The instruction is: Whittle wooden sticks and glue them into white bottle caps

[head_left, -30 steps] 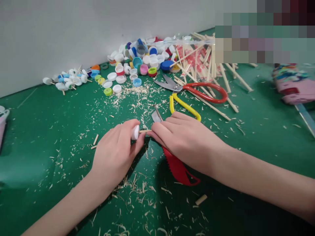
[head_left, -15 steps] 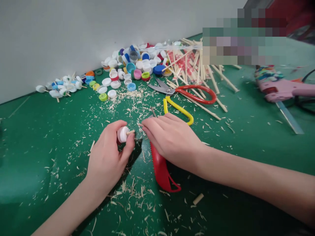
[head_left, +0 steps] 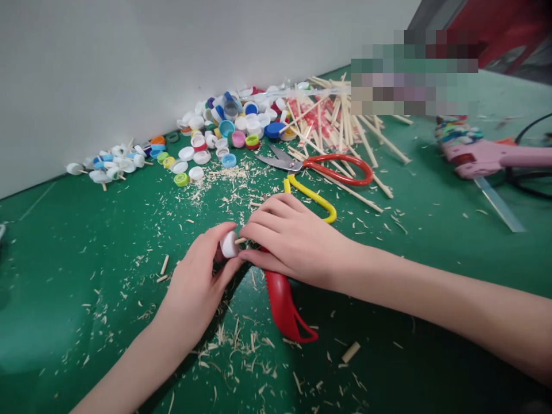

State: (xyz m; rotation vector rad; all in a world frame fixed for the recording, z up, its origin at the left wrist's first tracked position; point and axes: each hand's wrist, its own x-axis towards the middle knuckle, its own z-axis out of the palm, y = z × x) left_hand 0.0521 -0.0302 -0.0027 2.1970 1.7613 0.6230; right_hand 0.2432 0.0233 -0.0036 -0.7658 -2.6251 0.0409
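Between its thumb and fingers, my left hand [head_left: 198, 276] holds a white bottle cap [head_left: 229, 245]. A short wooden stick [head_left: 240, 241] pokes out of the cap's right side. The thumb and fingertips of my right hand [head_left: 288, 238] close around the stick's free end. Beneath my right hand lies a red-handled tool [head_left: 287, 307], its upper part hidden. Just beyond that hand are a yellow handle [head_left: 317, 198] and scissors with red grips [head_left: 340, 164]. Pale wood shavings [head_left: 228, 187] are scattered over the green table [head_left: 116, 230].
Loose colored caps [head_left: 241, 123] are heaped along the wall, with wooden sticks [head_left: 371, 138] to their right. Several cap-and-stick pieces [head_left: 114, 164] sit at the back left. A pink glue gun [head_left: 478, 155] lies at the right. A blurred patch covers the upper right.
My right hand has moved down and left to the stick end, closing the gap between the hands. My left hand and the cap have shifted slightly right and down.
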